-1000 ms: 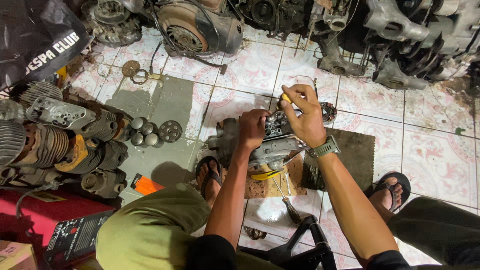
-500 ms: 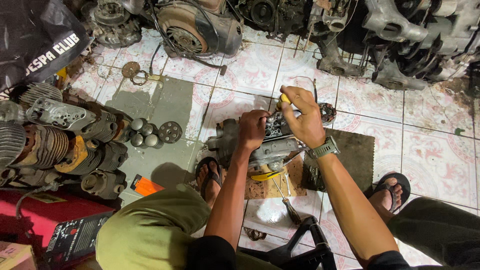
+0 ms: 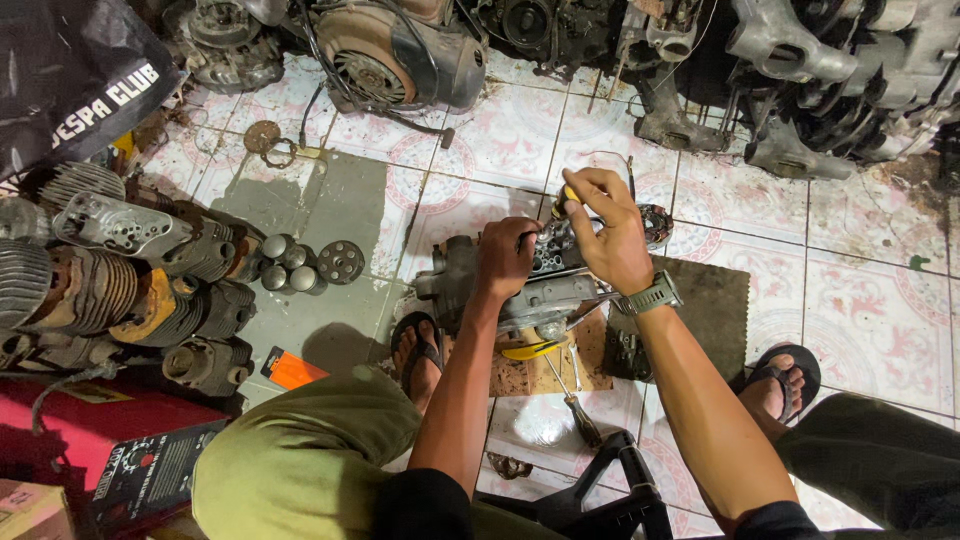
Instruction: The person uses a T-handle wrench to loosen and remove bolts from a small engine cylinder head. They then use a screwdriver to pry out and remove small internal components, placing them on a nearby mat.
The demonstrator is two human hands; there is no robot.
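A grey engine case [image 3: 548,293] lies on a brown mat [image 3: 712,305] on the tiled floor between my feet. My left hand [image 3: 506,255] rests on top of the case, fingers curled over its upper edge. My right hand [image 3: 610,232], with a watch on the wrist, is closed around a yellow-handled screwdriver [image 3: 568,200] held upright over the case. The tool's tip is hidden behind my fingers. A round stator plate [image 3: 656,226] shows just behind the right hand.
Finned cylinders and engine parts [image 3: 120,275] are stacked at the left. More engine cases [image 3: 400,55] line the back wall. A second screwdriver [image 3: 570,395] and a yellow tool [image 3: 530,350] lie near my knees. Small round parts [image 3: 300,265] sit on a grey mat.
My right hand has shifted slightly down and left with the screwdriver, closer to the case. The left hand has stayed on the case.
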